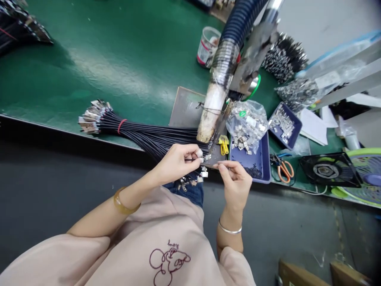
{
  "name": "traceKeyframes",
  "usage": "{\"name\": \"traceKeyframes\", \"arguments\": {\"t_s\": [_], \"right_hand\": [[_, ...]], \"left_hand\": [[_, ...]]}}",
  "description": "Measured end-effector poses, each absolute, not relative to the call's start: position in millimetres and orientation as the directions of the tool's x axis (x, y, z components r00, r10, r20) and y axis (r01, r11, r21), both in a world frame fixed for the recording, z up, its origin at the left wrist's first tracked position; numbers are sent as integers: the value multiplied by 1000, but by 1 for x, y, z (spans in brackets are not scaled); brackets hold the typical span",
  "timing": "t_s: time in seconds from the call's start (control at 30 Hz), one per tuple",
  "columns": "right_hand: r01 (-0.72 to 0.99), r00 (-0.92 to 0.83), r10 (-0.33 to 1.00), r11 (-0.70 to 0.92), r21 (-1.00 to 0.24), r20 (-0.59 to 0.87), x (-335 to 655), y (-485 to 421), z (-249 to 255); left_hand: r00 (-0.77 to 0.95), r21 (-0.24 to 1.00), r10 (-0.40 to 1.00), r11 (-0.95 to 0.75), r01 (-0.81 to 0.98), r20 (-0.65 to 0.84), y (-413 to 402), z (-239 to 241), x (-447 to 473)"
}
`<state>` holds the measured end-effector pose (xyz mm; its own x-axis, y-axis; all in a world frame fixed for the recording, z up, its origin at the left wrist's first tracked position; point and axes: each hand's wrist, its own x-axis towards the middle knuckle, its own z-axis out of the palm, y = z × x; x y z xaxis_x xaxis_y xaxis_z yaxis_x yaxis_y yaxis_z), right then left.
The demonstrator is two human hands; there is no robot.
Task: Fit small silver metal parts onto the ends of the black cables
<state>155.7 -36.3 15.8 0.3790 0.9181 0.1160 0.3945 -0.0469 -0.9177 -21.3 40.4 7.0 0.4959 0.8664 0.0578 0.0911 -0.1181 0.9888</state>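
Note:
My left hand (181,162) is closed in a pinch on a thin black cable (190,160), with a small metal end showing just past the fingertips. A little to the right, my right hand (235,178) pinches something thin, too small to name, close to that cable end. A long bundle of black cables (139,133), tied with a red band (121,126), lies along the bench edge behind my left hand. Silvery connectors (94,116) cap its far left end. More metal connectors (193,182) hang below my left hand, at the edge.
A fume hose (218,87) comes down above my hands. To the right are a yellow clip (223,145), a blue tray (264,159) with a bag of metal parts (248,123), a smaller tray (293,133), orange-handled scissors (285,171) and a black fan (329,170).

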Motion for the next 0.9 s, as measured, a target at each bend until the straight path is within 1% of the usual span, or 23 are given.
{"name": "traceKeyframes", "arguments": {"t_s": [0.1, 0.17, 0.4, 0.57, 0.67, 0.8, 0.83, 0.9], "right_hand": [[524, 315, 934, -24, -851, 168, 140, -34, 9], [582, 281, 943, -21, -813, 177, 138, -32, 5], [561, 238, 964, -34, -827, 122, 140, -31, 5], [579, 225, 965, -23, -815, 133, 140, -31, 6], [635, 198, 959, 34, -772, 205, 137, -30, 5], [747, 146, 930, 120, -654, 337, 135, -31, 4], [746, 165, 922, 116, -656, 350, 135, -32, 4], [678, 264, 893, 97, -729, 364, 138, -35, 8]], "left_hand": [[504, 987, 861, -131, 92, 67, 41, 7, -22], [515, 985, 854, -143, 95, 75, 41, 8, -23], [532, 974, 841, -191, 119, 100, 41, 9, -24], [539, 973, 837, -195, 125, 99, 41, 9, -24], [545, 964, 831, -226, 140, 115, 41, 9, -25], [557, 937, 816, -300, 177, 156, 42, 8, -27], [557, 934, 814, -310, 178, 164, 41, 8, -27], [548, 935, 818, -312, 169, 174, 40, 8, -27]]}}
